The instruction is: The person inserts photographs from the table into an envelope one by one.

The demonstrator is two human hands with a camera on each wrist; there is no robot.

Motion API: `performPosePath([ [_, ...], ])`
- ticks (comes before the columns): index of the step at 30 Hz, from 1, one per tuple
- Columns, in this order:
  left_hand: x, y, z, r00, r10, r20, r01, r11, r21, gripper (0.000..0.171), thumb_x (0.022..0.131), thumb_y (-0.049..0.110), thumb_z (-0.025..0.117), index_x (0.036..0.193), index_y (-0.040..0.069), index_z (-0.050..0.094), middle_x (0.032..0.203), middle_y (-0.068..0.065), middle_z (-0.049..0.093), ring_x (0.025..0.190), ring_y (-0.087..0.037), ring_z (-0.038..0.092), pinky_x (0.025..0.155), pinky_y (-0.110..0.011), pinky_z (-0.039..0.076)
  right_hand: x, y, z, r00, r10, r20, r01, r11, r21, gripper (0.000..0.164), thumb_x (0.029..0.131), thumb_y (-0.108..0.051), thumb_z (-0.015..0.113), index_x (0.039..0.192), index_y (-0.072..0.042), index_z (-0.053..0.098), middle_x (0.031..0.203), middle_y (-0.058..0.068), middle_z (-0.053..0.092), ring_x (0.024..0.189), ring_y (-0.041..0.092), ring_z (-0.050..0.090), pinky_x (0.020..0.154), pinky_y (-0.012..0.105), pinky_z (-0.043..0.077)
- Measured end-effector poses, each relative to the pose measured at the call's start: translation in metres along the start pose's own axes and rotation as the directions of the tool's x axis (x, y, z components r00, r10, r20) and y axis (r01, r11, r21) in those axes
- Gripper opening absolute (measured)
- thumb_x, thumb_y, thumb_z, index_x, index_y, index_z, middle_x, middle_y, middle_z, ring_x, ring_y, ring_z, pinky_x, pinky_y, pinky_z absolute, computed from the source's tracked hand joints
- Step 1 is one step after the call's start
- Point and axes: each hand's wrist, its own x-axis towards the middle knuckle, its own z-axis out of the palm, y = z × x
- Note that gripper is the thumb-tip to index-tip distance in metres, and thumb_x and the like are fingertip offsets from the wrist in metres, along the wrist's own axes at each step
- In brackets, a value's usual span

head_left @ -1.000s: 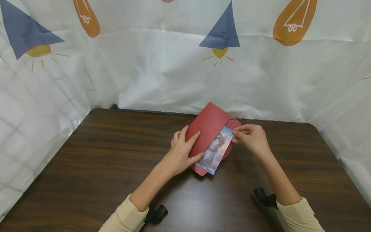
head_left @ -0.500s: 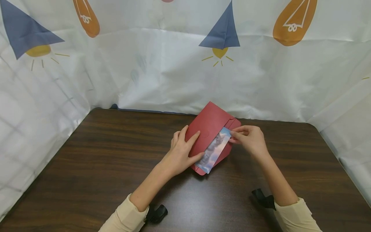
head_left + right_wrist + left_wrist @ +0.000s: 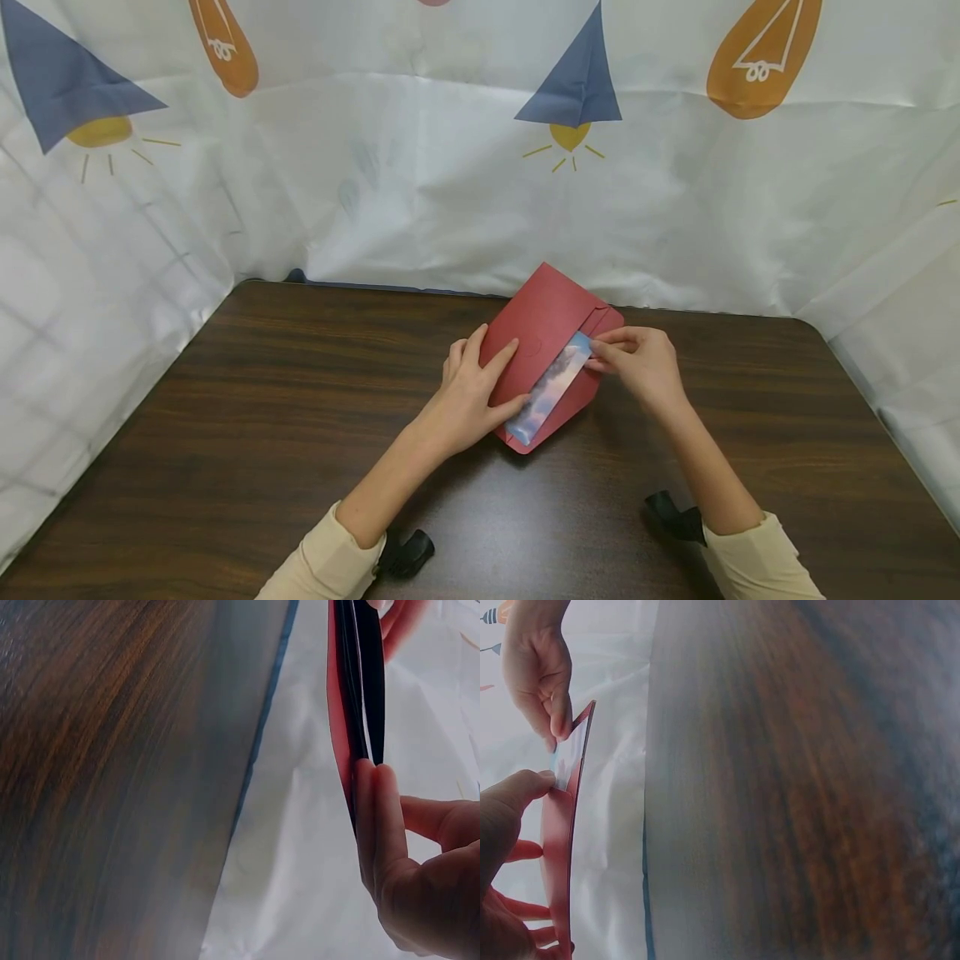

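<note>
A red envelope [image 3: 543, 308] is held tilted over the table, its flap [image 3: 581, 392] open toward the lower right. My left hand [image 3: 476, 396] grips its left side, thumb and two fingers spread on the front; the other fingertips are partly hidden behind the edge. A picture card [image 3: 558, 379] with a blue and pink cloudy print lies partly inside the envelope, a long strip showing. My right hand [image 3: 641, 362] pinches the card's upper right edge between thumb and fingers. In the left wrist view, the left thumb reaches the card [image 3: 566, 761] near the envelope's mouth.
The dark wood table [image 3: 300, 417] spreads around both arms. Behind it hangs a white printed sheet [image 3: 420, 192], close to the envelope's top corner. Black wrist mounts [image 3: 405, 554] stick out from both cream sleeves [image 3: 326, 554].
My right hand has moved slightly left, sliding the card deeper into the envelope, so a narrower strip shows. The left hand and envelope stay nearly still.
</note>
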Motion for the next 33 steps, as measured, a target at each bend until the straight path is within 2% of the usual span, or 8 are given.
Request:
performPosePath([
  [10,0.000,0.001,-0.001,1.000,-0.013,0.008,0.013,1.000,-0.009,0.070,0.094,0.032,0.080,0.153,0.004,0.054,0.161,-0.034,0.029,0.139,-0.052,0.033,0.111,-0.068,0.036,0.000,0.000,0.006,1.000,0.016,-0.015,-0.015,0.999,0.040,0.035,0.102,-0.009,0.069,0.124,0.018,0.065,0.089,0.008,0.077,0.070,0.003,0.075,0.077,0.020,0.060],
  [19,0.000,0.001,0.001,1.000,-0.029,0.002,0.029,0.999,-0.031,0.070,0.094,0.032,0.081,0.153,0.006,0.054,0.161,-0.035,0.030,0.141,-0.053,0.031,0.109,-0.067,0.041,0.000,0.000,0.012,0.999,0.001,-0.040,0.002,0.997,0.079,0.032,0.102,-0.003,0.068,0.122,0.021,0.064,0.083,0.005,0.074,0.067,0.003,0.074,0.074,0.022,0.061],
  [25,0.000,0.003,0.000,0.999,-0.047,0.024,0.048,0.998,-0.036,0.071,0.095,0.033,0.080,0.155,0.007,0.053,0.163,-0.034,0.028,0.143,-0.053,0.029,0.111,-0.067,0.040,0.000,0.000,0.018,0.997,-0.007,-0.071,0.015,0.994,0.109,0.030,0.101,0.000,0.069,0.120,0.022,0.065,0.083,0.007,0.075,0.065,0.004,0.074,0.072,0.023,0.061],
  [33,0.000,0.004,0.000,1.000,-0.019,0.007,0.019,0.999,-0.031,0.069,0.094,0.031,0.081,0.153,0.006,0.055,0.161,-0.035,0.030,0.139,-0.052,0.032,0.108,-0.067,0.042,0.000,0.002,0.023,0.990,-0.027,-0.136,0.040,0.995,0.096,0.027,0.100,0.001,0.068,0.118,0.021,0.066,0.089,0.013,0.076,0.063,0.002,0.074,0.070,0.021,0.060],
])
